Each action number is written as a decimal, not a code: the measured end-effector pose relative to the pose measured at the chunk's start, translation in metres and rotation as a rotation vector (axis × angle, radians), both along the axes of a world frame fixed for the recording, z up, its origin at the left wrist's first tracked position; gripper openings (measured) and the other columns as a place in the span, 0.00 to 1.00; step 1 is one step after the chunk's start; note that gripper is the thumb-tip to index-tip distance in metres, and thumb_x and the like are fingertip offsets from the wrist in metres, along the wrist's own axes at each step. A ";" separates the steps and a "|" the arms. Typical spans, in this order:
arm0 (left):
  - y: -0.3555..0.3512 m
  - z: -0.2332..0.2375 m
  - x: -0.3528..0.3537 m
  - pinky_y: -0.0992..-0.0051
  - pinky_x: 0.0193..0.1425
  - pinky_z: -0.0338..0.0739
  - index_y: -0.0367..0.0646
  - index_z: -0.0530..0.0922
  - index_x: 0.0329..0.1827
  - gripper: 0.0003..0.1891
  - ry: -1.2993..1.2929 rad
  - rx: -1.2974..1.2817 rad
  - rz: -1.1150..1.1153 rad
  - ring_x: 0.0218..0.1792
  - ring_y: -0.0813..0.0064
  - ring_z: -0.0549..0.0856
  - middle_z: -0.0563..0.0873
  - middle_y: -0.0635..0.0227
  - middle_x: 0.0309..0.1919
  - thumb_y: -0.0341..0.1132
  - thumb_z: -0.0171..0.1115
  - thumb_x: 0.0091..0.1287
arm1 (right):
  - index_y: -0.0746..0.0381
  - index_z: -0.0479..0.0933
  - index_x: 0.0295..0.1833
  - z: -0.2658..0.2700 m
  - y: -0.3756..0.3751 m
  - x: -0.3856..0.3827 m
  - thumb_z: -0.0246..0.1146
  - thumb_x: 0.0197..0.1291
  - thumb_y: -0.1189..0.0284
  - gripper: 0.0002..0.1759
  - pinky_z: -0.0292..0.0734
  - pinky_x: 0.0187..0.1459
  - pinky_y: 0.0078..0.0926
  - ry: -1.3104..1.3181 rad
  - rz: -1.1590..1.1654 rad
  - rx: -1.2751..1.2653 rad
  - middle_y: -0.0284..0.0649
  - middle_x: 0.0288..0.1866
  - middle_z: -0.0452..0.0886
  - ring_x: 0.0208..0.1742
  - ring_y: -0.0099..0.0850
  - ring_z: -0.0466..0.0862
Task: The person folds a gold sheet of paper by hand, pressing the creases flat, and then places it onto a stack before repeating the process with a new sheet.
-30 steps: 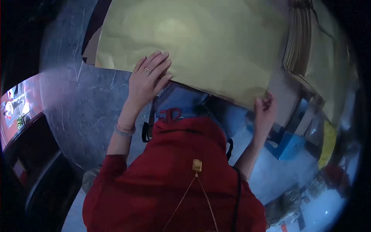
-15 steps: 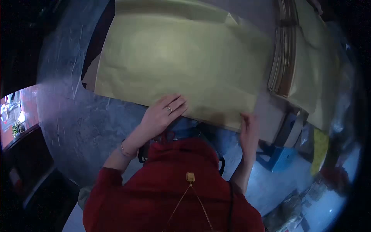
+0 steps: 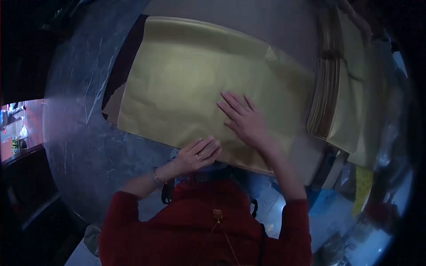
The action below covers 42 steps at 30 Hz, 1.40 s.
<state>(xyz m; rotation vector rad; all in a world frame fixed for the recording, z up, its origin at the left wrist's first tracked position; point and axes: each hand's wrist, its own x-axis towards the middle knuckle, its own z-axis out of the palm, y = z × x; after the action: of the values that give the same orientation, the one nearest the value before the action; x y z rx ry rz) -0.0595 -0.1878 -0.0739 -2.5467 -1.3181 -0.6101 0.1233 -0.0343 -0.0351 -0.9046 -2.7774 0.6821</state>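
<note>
A large yellowish-brown sheet of paper [image 3: 177, 80] lies spread over the table in front of me, its far edge curled up a little. My left hand [image 3: 199, 153], with a ring and a bracelet, rests on the near edge of the sheet, fingers stretched out. My right hand [image 3: 242, 117] lies flat on the sheet, right of its middle, with the fingers spread. Neither hand grips anything.
At the right stands a thick stack of folded brown paper [image 3: 326, 97], with more yellowish paper [image 3: 350, 115] beside it. A blue stool [image 3: 321, 201] and a yellow item [image 3: 363, 186] are below. Part of another person's arm [image 3: 355, 17] shows at the far right.
My right hand has left the sheet's near right edge and moved up and left onto its surface. My left hand stays at the near edge. The whole view has shifted slightly.
</note>
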 end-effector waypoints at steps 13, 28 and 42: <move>0.003 -0.011 0.008 0.74 0.53 0.79 0.55 0.78 0.49 0.13 -0.210 0.062 0.066 0.57 0.72 0.80 0.79 0.75 0.56 0.33 0.63 0.60 | 0.56 0.63 0.70 -0.011 0.134 0.013 0.49 0.69 0.64 0.25 0.46 0.75 0.39 0.031 -0.071 0.146 0.36 0.75 0.58 0.76 0.35 0.56; 0.000 -0.026 0.009 0.71 0.59 0.77 0.51 0.73 0.50 0.12 -0.251 0.110 0.024 0.62 0.67 0.75 0.75 0.70 0.59 0.35 0.62 0.64 | 0.59 0.60 0.72 0.008 0.119 -0.050 0.41 0.72 0.60 0.27 0.42 0.75 0.40 -0.026 0.161 0.150 0.38 0.76 0.56 0.77 0.36 0.54; -0.001 -0.026 0.010 0.70 0.59 0.76 0.48 0.78 0.43 0.06 -0.349 0.184 0.016 0.58 0.67 0.79 0.79 0.69 0.53 0.30 0.59 0.63 | 0.60 0.57 0.73 0.000 0.152 -0.058 0.31 0.74 0.54 0.31 0.42 0.75 0.40 -0.074 0.059 0.240 0.39 0.76 0.56 0.77 0.36 0.53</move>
<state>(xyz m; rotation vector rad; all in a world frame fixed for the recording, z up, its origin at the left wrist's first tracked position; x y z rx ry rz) -0.0494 -0.1888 -0.0998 -2.3516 -1.3094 -1.1572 0.0650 0.1182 -0.0350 -0.8177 -2.8795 0.3181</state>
